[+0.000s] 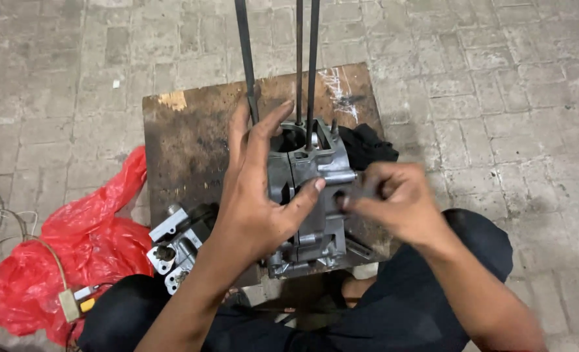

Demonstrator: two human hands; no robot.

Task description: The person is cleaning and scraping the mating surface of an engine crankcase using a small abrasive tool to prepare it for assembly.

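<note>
Both hands on the grey engine case [312, 195]: left [257, 195] spread flat, right [390, 199] pinching its side.

Setting: paved floor, dim light.
Grey brick pavers [498, 78], worn and stained; a scuffed brown board [185, 130] lies flat on them.

Dim, flat, even light with soft shadows and no glare; the right hand [393, 195] is motion-blurred, while the paving [498, 78] looks slightly grainy.
</note>
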